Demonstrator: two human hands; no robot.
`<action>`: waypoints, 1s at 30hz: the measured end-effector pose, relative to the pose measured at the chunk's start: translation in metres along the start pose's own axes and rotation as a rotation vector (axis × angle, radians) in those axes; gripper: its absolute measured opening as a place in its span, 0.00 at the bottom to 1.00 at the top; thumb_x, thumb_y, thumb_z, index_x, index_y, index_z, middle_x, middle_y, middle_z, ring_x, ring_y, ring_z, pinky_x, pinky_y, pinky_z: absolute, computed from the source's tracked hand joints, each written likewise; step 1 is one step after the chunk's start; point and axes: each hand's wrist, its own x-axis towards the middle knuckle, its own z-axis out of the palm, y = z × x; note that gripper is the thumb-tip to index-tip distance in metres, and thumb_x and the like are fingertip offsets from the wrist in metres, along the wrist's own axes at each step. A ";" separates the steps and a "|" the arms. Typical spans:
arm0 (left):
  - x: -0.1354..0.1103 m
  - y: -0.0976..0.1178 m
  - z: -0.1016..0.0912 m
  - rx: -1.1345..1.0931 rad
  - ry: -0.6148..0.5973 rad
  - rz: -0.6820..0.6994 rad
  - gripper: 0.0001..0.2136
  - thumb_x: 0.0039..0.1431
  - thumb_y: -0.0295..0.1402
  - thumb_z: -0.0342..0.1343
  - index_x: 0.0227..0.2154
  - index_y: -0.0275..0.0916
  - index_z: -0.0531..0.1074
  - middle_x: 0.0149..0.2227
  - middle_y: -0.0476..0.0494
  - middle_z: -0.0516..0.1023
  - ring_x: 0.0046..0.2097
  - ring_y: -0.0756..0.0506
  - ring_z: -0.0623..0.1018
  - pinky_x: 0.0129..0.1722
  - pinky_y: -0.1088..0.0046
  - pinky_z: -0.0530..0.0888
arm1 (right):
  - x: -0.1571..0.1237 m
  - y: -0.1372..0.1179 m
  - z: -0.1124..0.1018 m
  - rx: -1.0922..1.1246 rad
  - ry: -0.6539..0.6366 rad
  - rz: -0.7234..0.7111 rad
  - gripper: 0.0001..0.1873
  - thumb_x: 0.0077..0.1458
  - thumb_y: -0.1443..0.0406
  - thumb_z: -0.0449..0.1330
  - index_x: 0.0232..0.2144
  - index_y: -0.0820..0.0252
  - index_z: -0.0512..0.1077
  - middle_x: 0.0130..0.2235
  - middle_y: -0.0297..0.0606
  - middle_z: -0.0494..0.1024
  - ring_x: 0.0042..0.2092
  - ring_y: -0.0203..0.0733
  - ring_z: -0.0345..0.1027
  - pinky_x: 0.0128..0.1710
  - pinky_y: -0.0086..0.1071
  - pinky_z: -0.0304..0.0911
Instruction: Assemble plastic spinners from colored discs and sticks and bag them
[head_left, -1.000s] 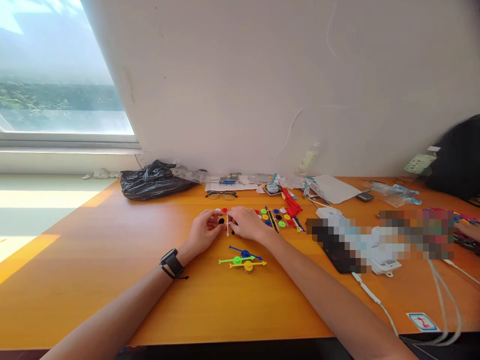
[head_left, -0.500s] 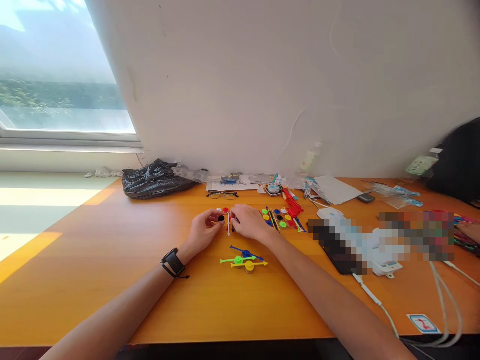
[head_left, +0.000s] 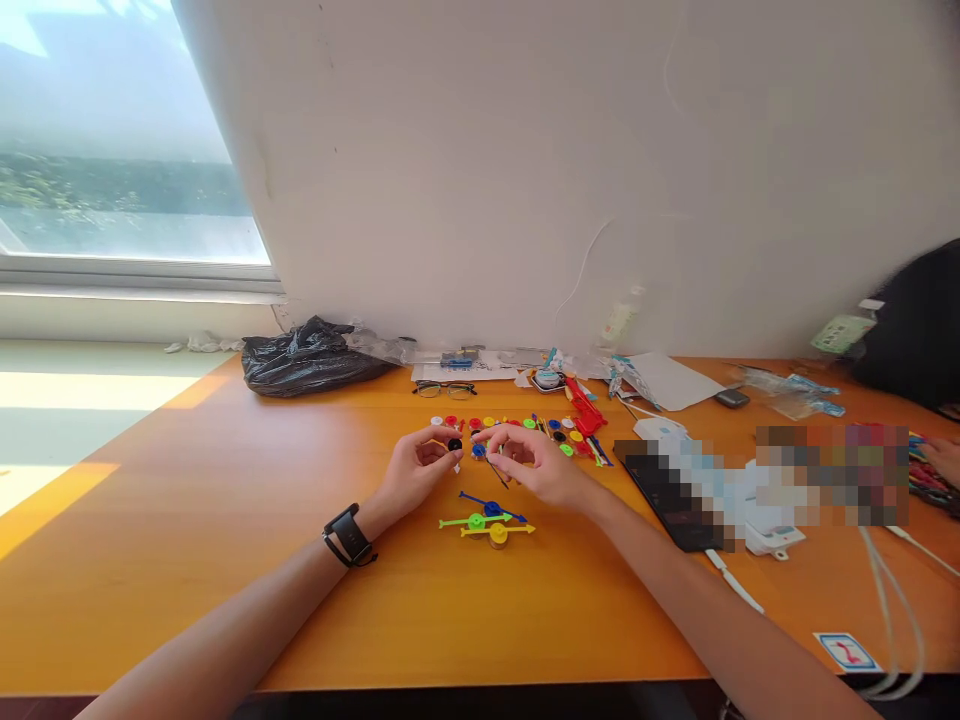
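Moved rightward since the earlier frame: right hand [head_left: 538, 466], grip pinching a thin black arrow [head_left: 501, 478], long axis slanting from far left to near right, pointed end unclear. Pinched by left hand [head_left: 411, 470] over the tabletop [head_left: 375, 620]: small black disc [head_left: 454, 446], round face turned near.

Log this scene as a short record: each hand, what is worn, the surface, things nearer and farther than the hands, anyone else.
Left hand: holds a black disc
Right hand: holds a thin dark piece
Worn on the left: dark watch
Surface: wooden table
Nearer: blue arrow, green arrow, yellow arrow
Farther: eyeglasses, black plastic bag
Anyone else: another person's hand, right edge
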 end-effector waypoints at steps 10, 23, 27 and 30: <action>-0.004 0.000 0.003 -0.006 -0.019 0.022 0.16 0.57 0.40 0.69 0.43 0.35 0.80 0.37 0.42 0.82 0.37 0.46 0.80 0.36 0.73 0.75 | -0.009 0.009 0.007 0.122 0.035 0.000 0.11 0.70 0.54 0.58 0.40 0.55 0.70 0.52 0.41 0.75 0.42 0.40 0.72 0.44 0.36 0.69; -0.009 0.008 0.005 -0.034 -0.065 0.026 0.18 0.57 0.41 0.70 0.46 0.36 0.81 0.42 0.38 0.84 0.43 0.41 0.83 0.44 0.68 0.79 | -0.007 0.019 0.024 0.184 0.179 0.047 0.12 0.68 0.54 0.60 0.45 0.54 0.71 0.41 0.38 0.77 0.35 0.38 0.68 0.33 0.31 0.65; -0.009 0.008 0.006 -0.068 -0.068 -0.006 0.18 0.56 0.41 0.71 0.45 0.36 0.81 0.43 0.38 0.85 0.43 0.41 0.83 0.44 0.68 0.80 | -0.006 0.019 0.025 0.089 0.253 0.035 0.12 0.64 0.54 0.64 0.43 0.55 0.76 0.39 0.38 0.79 0.31 0.37 0.65 0.29 0.31 0.60; -0.011 0.009 0.007 -0.081 -0.077 -0.029 0.18 0.56 0.41 0.71 0.45 0.35 0.81 0.43 0.38 0.85 0.43 0.41 0.83 0.44 0.68 0.80 | -0.007 0.018 0.026 0.054 0.313 0.036 0.12 0.62 0.54 0.66 0.40 0.55 0.78 0.36 0.36 0.77 0.26 0.34 0.57 0.24 0.30 0.52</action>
